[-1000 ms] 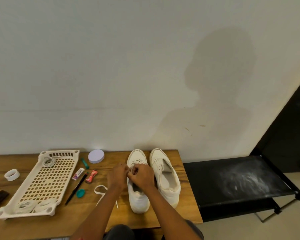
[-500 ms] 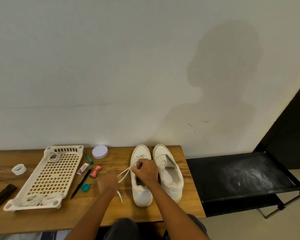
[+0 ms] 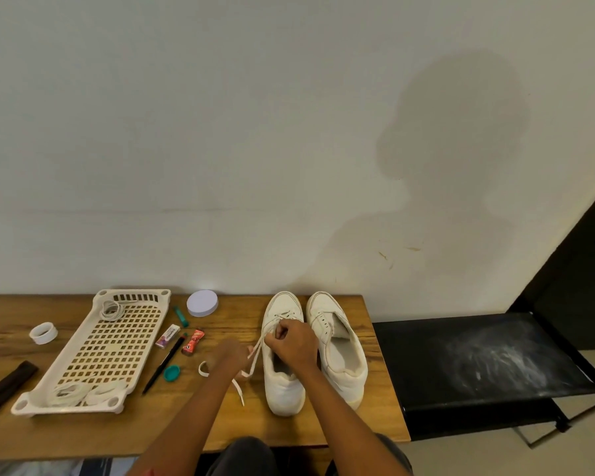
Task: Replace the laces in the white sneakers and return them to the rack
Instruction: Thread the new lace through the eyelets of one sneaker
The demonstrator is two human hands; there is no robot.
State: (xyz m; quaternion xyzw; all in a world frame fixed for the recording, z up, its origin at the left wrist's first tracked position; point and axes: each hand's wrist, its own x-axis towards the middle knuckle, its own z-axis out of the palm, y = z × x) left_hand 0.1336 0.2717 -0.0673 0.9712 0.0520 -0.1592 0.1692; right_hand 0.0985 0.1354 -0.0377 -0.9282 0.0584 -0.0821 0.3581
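Observation:
Two white sneakers stand side by side on the wooden table, toes towards the wall. My right hand rests on the tongue of the left sneaker, fingers curled on the lacing. My left hand, blurred, grips a white lace that runs taut from the eyelets down to the left; its loose end trails over the wood. The right sneaker has no lace that I can see. The black rack stands just right of the table.
A cream perforated tray on the left holds coiled white laces. Near it lie a tape roll, a round white lid, a black pen, a teal cap, small packets and a dark strip. The wall is close behind.
My left hand left the sneaker's tongue and pulled the lace out to the left, drawing it taut. My right hand stayed on the lacing.

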